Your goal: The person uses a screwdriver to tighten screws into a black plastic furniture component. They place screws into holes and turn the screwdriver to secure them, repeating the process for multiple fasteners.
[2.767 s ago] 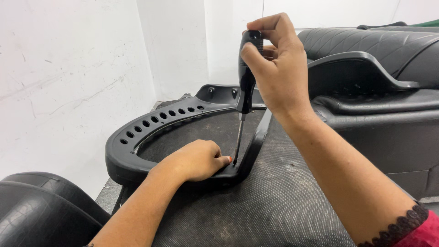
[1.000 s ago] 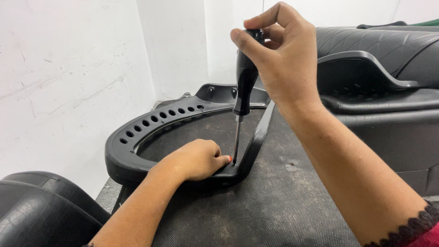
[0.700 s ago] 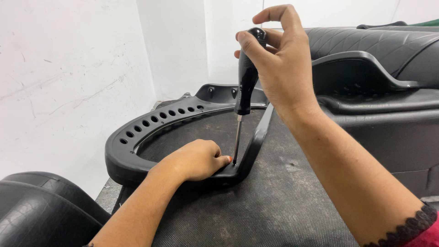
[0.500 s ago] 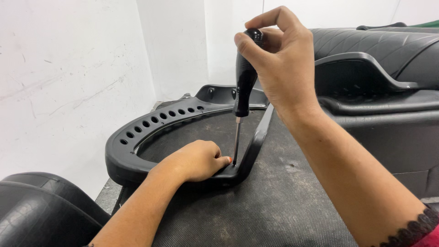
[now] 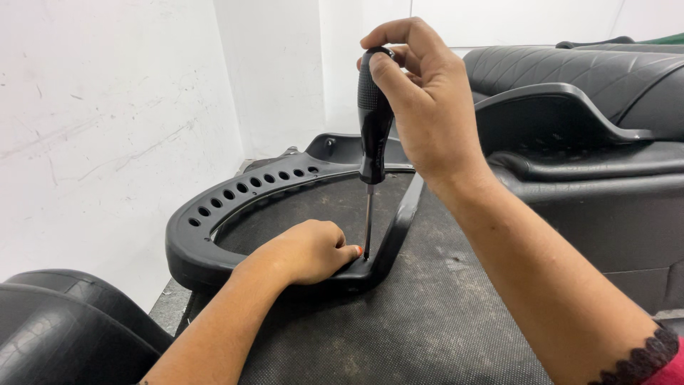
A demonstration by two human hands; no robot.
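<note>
Bright, even indoor light, soft shadows, sharp focus, slight wide-angle stretch at edges.

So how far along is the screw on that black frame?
Done: the black curved frame lies flat on the dark mat. In hand: the right hand holds the screwdriver upright, tip at the frame's near corner, beside the left hand's fingertips. Left: the screw itself is hidden, so its depth cannot be judged.

The screwdriver (image 5: 372, 135) tip is sitting too small to tell what it meets on the black plastic frame (image 5: 214, 214), and the left hand (image 5: 306, 251) is covering the frame's near corner. The right hand (image 5: 420, 107) is hiding the handle's top; both forearms are running off the bottom edge.
</note>
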